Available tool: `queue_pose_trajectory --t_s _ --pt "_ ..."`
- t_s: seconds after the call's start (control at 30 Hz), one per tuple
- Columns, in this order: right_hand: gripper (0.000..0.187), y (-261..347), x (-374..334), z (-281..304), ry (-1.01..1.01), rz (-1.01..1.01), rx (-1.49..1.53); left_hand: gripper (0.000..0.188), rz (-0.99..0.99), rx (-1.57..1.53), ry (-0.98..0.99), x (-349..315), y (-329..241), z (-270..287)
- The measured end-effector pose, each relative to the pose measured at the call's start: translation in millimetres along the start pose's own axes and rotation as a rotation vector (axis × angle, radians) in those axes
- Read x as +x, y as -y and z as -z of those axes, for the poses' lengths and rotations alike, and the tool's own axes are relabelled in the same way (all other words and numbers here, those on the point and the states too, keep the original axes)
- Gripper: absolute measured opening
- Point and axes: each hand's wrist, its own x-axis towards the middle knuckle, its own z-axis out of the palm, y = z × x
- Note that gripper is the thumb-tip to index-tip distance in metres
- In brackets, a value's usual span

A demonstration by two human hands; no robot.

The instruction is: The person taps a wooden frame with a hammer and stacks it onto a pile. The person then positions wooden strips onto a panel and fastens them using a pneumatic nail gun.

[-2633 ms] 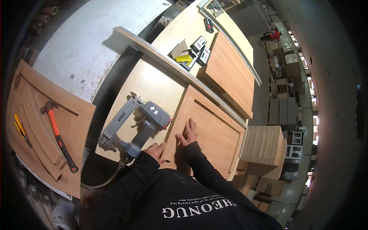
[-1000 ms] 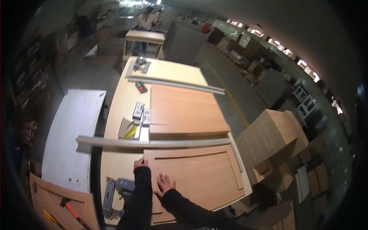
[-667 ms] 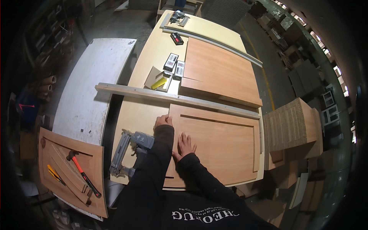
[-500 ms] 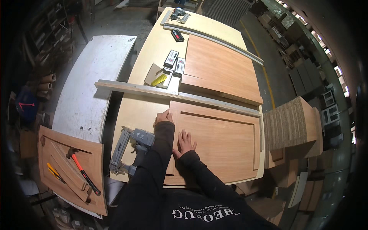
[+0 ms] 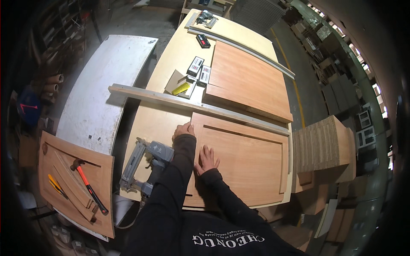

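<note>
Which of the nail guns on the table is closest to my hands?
The nail gun by your left forearm, left of the panel. The other nail gun lies at the far end of the table.

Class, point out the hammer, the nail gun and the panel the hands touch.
Hammer (image 5: 88, 184): head view, orange stretch of its handle.
Nail gun (image 5: 159, 151): head view, grey housing.
Panel (image 5: 243, 164): head view, bare recessed centre.

The wooden panel (image 5: 245, 164) over there is light reddish brown with visible grain, a wide raised border framing its sunken middle. It lies flat, recessed face up, on the near part of the pale tabletop (image 5: 160, 116). Its far edge runs just beside the long strip (image 5: 158, 97) crossing the table.
</note>
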Motion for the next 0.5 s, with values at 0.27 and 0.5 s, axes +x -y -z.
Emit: queue_pose_trajectory --t_s 0.27,0.5 --pt "0.079 2.3 41.1 19.5 0.021 -0.061 -0.028 0.028 0.042 0.013 0.059 0.5 -6.9 9.0" --pt "0.082 -6.6 50.6 14.8 0.017 -0.044 -0.067 0.028 0.077 0.017 0.098 -0.4 -9.2 12.7"
